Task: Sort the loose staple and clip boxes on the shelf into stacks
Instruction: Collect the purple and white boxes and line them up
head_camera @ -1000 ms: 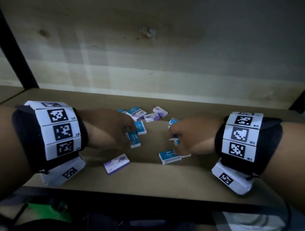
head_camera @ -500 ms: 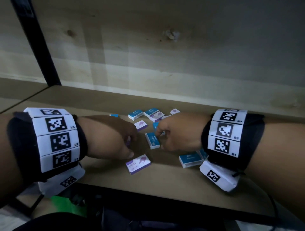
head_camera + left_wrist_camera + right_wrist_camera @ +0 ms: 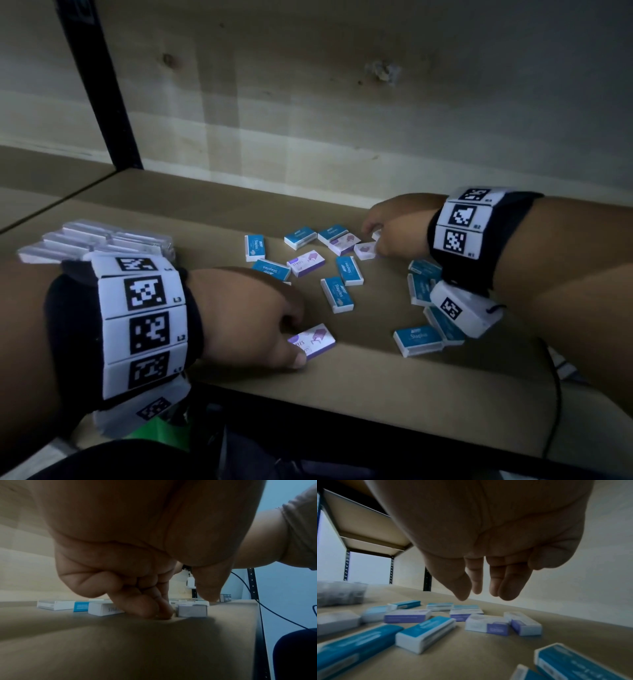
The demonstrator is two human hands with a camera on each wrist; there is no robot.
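- The left hand [image 3: 253, 318] reaches palm-down to the shelf [image 3: 342, 373] front, curled fingers [image 3: 145, 608] and thumb flanking a purple staple box [image 3: 313, 341]; contact is unclear.
- The right hand [image 3: 397, 228] hovers, fingers [image 3: 506, 584] loosely extended and empty, above purple staple boxes [image 3: 486, 624] at the back.
- Blue staple boxes [image 3: 337, 294] lie scattered between.

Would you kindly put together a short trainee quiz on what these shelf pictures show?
1. True or false: the right hand is gripping something.
2. What colour is the front box that the left hand touches? A blue, B purple, C green.
3. Fill in: the blue boxes are printed with the word ____.

Key: 1 false; 2 B; 3 Staples.
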